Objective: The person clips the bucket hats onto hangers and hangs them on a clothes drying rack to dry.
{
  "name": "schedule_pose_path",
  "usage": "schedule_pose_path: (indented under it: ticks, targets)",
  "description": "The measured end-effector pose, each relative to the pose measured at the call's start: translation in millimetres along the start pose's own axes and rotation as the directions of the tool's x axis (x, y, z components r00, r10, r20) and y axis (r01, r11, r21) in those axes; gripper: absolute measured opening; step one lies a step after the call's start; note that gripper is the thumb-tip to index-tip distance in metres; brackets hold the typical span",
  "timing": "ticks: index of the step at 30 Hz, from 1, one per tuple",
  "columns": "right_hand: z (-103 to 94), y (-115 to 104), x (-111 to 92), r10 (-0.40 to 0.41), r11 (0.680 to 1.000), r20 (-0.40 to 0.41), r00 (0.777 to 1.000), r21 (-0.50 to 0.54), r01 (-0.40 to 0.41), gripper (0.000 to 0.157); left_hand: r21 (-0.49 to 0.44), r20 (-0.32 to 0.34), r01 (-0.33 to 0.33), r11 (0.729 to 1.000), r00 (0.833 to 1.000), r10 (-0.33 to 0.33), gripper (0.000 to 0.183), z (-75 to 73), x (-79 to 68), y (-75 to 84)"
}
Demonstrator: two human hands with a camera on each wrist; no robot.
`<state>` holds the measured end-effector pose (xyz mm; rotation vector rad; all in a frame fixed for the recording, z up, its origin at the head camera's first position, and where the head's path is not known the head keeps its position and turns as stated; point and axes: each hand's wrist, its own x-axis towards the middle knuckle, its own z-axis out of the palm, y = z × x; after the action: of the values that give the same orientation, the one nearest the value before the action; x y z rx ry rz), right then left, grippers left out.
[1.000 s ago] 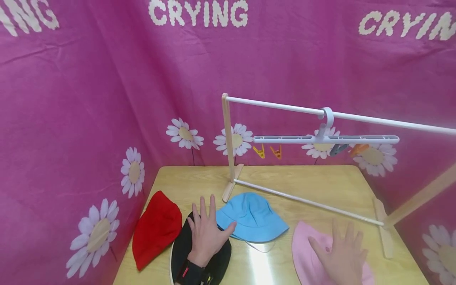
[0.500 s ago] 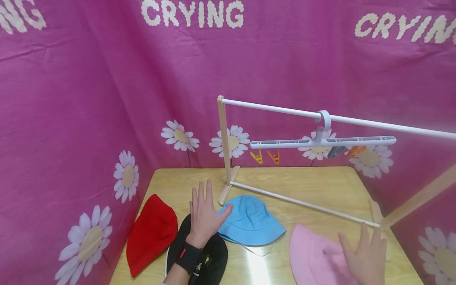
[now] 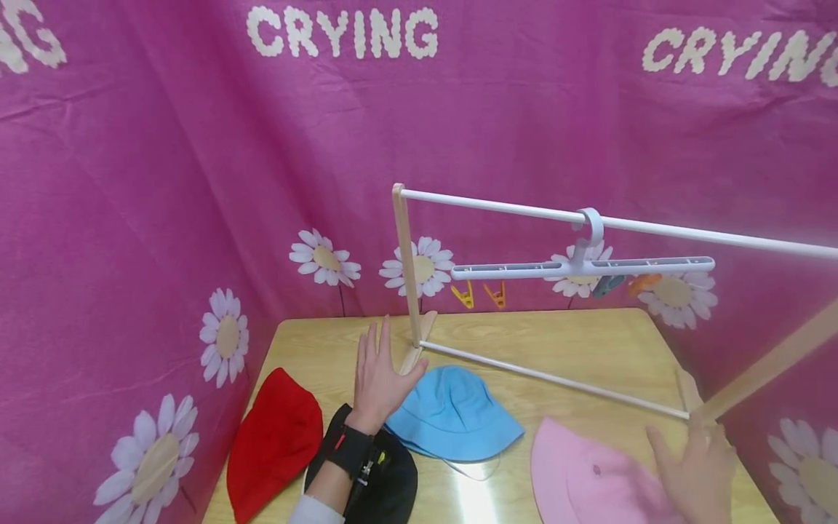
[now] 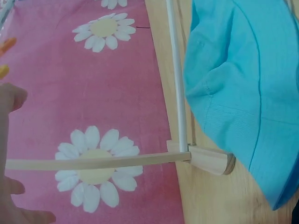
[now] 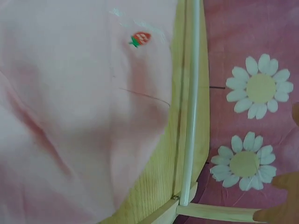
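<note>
Lying crosswise, blue hat (image 3: 456,416) points crown (image 3: 453,386) toward rack (image 3: 407,269).

Light wood-grain counter (image 3: 556,335), red hat (image 3: 278,440) lying at left, black hat (image 3: 393,480) just beside it, light blue hat (image 3: 455,415) next, pink hat (image 3: 583,473) apart at right, rack (image 3: 553,379) standing on 2 wooden feet behind

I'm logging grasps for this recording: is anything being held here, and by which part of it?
Nothing is held: the left grip is empty near the blue hat, and the right grip is empty near the pink hat.
</note>
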<state>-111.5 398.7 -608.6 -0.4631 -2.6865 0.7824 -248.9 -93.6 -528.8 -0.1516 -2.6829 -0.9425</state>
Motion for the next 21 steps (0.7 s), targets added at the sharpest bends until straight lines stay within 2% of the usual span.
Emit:
schedule_pose_path:
  ticks: [3, 5, 7, 12, 16, 19, 21]
  targets:
    - [-4.8, 3, 9, 0.016, 0.999, -0.027, 1.000, 0.031, -0.015, 0.087, -0.056, -0.035, -0.018, 0.998, 0.999, 0.016, 0.105, 1.3, 9.4, -2.4]
    - [-8.9, 3, 16, 0.060, 0.995, -0.041, 0.997, 0.077, -0.057, 0.088, -0.095, -0.050, -0.031, 0.995, 0.998, 0.026, 0.104, 1.6, 17.1, -2.4]
    - [-12.9, 3, 21, 0.124, 0.984, -0.027, 0.992, 0.134, -0.120, 0.092, -0.113, -0.046, -0.036, 0.993, 0.998, 0.031, 0.105, 2.2, 25.3, -1.8]
    - [-17.9, 5, 32, 0.191, 0.963, -0.079, 0.978, 0.210, -0.171, 0.090, -0.125, -0.022, -0.026, 0.992, 0.999, 0.024, 0.105, 4.3, 44.4, 0.7]
    - [-19.0, 11, 40, 0.209, 0.953, -0.132, 0.969, 0.249, -0.171, 0.075, -0.167, -0.014, -0.039, 0.985, 0.999, 0.037, 0.104, 8.9, 58.1, 5.6]
    - [-18.2, 16, 48, 0.263, 0.926, -0.140, 0.955, 0.314, -0.209, 0.066, -0.184, -0.009, -0.036, 0.982, 0.999, 0.035, 0.105, 11.4, 68.2, 8.2]
    - [-17.3, 20, 53, 0.294, 0.903, -0.148, 0.944, 0.366, -0.224, 0.067, -0.196, -0.007, -0.024, 0.980, 1.000, 0.023, 0.106, 12.4, 74.5, 9.6]
